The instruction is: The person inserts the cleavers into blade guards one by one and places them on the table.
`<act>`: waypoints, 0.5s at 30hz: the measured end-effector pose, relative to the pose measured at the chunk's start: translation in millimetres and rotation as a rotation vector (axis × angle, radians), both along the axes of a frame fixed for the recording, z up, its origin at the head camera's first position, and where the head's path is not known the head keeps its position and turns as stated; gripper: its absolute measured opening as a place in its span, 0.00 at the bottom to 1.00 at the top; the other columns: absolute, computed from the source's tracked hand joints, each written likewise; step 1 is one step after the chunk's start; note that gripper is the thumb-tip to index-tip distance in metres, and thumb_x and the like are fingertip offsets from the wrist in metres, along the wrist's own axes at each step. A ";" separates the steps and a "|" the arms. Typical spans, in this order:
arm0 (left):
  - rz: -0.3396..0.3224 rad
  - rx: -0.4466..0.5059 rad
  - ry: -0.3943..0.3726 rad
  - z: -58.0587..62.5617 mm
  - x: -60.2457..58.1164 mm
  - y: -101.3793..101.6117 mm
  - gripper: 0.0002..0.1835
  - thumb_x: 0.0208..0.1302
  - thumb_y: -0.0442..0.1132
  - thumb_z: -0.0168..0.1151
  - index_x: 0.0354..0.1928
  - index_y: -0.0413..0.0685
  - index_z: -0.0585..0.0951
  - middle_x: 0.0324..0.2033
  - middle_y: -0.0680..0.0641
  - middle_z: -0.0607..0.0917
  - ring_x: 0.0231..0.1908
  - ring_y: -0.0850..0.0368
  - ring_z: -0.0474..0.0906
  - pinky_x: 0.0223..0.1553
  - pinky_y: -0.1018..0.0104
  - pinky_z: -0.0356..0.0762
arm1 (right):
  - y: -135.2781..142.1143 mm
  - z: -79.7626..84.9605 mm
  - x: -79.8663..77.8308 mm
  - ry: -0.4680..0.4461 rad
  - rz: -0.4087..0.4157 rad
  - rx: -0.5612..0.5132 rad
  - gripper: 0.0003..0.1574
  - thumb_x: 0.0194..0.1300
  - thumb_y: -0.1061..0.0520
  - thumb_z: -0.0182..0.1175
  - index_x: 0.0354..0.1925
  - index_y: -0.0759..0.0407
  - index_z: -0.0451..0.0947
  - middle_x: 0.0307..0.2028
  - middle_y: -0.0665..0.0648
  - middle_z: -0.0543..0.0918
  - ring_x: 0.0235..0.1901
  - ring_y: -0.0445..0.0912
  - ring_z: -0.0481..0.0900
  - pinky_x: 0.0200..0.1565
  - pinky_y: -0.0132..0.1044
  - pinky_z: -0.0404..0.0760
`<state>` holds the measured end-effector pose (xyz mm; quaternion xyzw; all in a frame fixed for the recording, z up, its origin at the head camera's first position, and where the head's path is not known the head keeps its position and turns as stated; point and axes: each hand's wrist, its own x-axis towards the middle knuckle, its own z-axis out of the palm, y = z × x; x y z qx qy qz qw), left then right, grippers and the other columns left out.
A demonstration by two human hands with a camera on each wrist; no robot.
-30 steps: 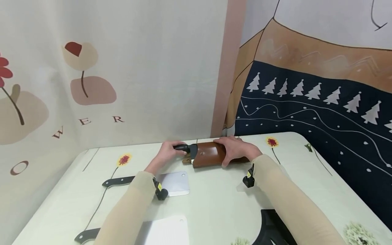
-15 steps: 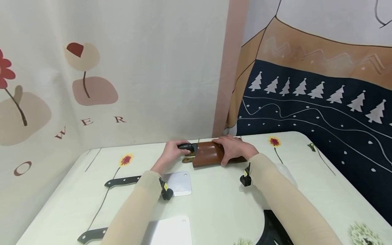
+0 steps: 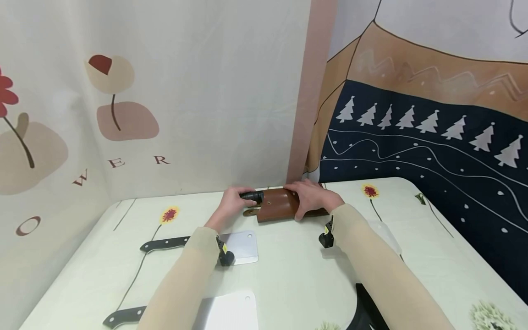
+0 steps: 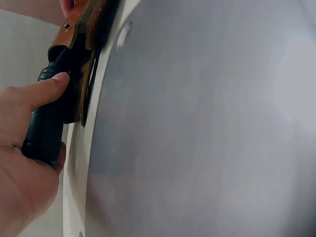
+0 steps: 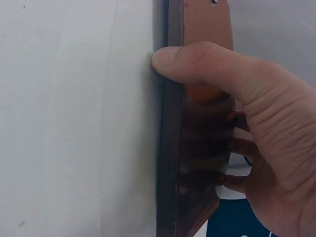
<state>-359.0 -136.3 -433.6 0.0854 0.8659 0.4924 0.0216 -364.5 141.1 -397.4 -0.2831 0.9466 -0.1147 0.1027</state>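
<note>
Near the table's far edge lies a knife in a brown leather sheath (image 3: pixel 277 206). My left hand (image 3: pixel 232 204) grips its black handle (image 3: pixel 251 197), the thumb laid along it in the left wrist view. The handle's front end sits at the sheath mouth, and the blade is hidden inside. A strap end (image 3: pixel 250 212) sticks out beside the mouth. My right hand (image 3: pixel 311 198) holds the sheath's other end, thumb (image 5: pixel 182 61) on the near edge and fingers over the far side.
Two cleavers lie at the left, an upper one (image 3: pixel 243 247) and a lower one (image 3: pixel 231 314), partly behind my left forearm. A black object (image 3: pixel 367 311) is at the front, under my right sleeve. A translucent item (image 3: pixel 385 233) shows beside that sleeve. Curtains (image 3: pixel 206 91) hang behind.
My left hand has moved right with the handle, and the dark blade part seen earlier at the mouth has gone into the sheath. My right hand keeps its hold.
</note>
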 end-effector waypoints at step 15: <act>-0.044 -0.130 0.059 3.5 -0.5 -2.9 0.24 0.59 0.27 0.73 0.59 0.32 0.81 0.56 0.32 0.81 0.55 0.37 0.79 0.55 0.51 0.79 | 10.1 -4.1 6.9 -0.035 -0.019 -0.041 0.62 0.51 0.46 0.80 0.78 0.54 0.61 0.75 0.63 0.63 0.72 0.62 0.59 0.68 0.65 0.59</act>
